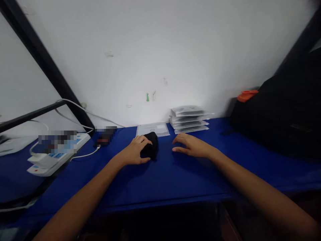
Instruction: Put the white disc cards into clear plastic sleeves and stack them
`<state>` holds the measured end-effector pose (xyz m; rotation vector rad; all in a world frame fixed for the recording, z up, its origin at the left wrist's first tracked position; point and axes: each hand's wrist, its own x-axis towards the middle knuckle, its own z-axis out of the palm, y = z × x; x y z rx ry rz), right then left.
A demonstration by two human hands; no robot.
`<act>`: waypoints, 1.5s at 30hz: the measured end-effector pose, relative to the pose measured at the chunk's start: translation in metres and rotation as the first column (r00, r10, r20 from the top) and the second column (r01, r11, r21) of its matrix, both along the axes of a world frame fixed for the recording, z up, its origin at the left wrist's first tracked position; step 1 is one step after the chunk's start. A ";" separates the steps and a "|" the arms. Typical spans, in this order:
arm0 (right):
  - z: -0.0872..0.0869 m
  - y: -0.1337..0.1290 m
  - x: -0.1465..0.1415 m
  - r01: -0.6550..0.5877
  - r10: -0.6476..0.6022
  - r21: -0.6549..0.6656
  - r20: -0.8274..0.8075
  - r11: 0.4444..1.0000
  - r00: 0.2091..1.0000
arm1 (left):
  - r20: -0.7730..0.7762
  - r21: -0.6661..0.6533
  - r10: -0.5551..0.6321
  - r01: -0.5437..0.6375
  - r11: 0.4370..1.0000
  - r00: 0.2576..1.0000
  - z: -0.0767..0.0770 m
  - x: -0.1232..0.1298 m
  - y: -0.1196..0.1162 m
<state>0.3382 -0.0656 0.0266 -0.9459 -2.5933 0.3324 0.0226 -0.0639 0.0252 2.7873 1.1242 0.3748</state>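
Note:
My left hand [136,150] is closed around the side of a black, soft-looking bundle [152,142] that looks like folded cloth; its exact kind does not show. The bundle rests on the blue tabletop [160,184]. To the right of it, my right hand [190,145] hovers over the table with fingers apart and nothing between them. Just behind the bundle lies a flat clear plastic bag [152,129]. Beyond my right hand stands a stack of clear zip bags [189,118] with dark contents.
At the left sit a white power strip [52,162] and a phone-like dark device [105,135] on a white cable [85,155]. A large black bag [281,113] with an orange item [247,95] fills the right side. A white wall [160,50] rises behind.

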 end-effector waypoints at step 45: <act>-0.011 -0.017 -0.031 -0.383 0.398 0.427 0.057 0.819 0.915 | 0.189 0.037 -0.060 0.054 0.998 0.980 -0.010 0.022 0.000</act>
